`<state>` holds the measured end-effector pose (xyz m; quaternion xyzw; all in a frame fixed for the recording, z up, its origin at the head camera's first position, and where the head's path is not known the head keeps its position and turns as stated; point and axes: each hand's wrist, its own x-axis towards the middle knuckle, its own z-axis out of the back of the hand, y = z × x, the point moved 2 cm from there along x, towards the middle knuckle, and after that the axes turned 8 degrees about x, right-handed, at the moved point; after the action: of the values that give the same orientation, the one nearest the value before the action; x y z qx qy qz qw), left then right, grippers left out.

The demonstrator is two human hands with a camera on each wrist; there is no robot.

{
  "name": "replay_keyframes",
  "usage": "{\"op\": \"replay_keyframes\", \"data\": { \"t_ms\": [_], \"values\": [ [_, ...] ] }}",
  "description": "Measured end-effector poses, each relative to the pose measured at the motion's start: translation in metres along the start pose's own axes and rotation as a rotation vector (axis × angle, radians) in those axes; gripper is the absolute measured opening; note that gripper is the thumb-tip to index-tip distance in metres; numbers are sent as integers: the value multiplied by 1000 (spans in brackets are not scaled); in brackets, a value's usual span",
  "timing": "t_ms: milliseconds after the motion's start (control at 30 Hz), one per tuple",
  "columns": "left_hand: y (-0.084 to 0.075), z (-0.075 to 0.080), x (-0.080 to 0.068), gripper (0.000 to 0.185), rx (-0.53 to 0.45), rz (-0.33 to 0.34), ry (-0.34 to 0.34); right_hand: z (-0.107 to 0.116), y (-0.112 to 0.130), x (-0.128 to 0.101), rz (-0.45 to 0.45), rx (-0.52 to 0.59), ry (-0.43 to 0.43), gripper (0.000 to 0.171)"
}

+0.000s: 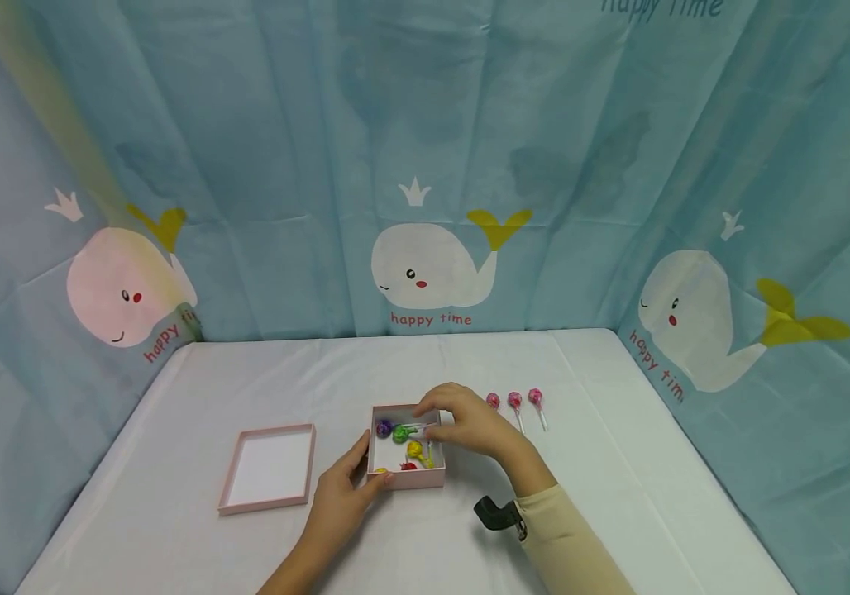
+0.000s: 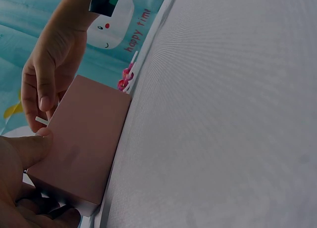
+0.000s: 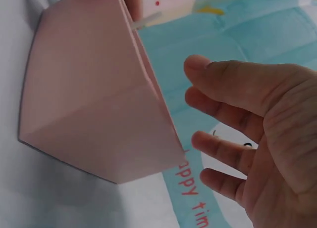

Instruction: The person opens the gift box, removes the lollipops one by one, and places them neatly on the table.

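A pink open box (image 1: 406, 479) stands on the table with purple (image 1: 384, 428), green (image 1: 401, 434), yellow (image 1: 415, 449) and red (image 1: 408, 466) lollipops inside. My left hand (image 1: 341, 496) grips its near left corner, thumb on the front wall and fingers along the left side. Over the box's right side hovers my right hand (image 1: 470, 420), its fingers loosely bent. In the right wrist view nothing lies between the right hand's thumb and fingers (image 3: 223, 116). A white stick (image 2: 41, 120) pokes above the box rim in the left wrist view.
Left of the box lies a shallow pink-edged lid (image 1: 269, 467), inside facing up. Three pink lollipops (image 1: 515, 400) lie in a row behind and right of the right hand. A blue whale-print curtain (image 1: 284, 248) surrounds the white table (image 1: 618, 479) at the back and sides.
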<state>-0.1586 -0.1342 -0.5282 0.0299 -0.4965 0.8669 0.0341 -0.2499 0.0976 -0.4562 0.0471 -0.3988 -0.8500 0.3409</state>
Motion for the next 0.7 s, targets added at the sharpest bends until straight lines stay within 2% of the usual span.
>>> {"op": "replay_keyframes", "data": {
  "t_ms": [200, 367, 700],
  "values": [
    [-1, 1, 1, 88, 17, -7, -8, -10, -3, 1, -3, -18, 15, 26],
    [-2, 2, 2, 86, 25, -14, -17, -16, -4, 2, -52, -13, 12, 27],
    [-1, 2, 0, 85, -7, -7, -3, -32, -13, 7, -135, -83, 27, 25]
  ]
}}
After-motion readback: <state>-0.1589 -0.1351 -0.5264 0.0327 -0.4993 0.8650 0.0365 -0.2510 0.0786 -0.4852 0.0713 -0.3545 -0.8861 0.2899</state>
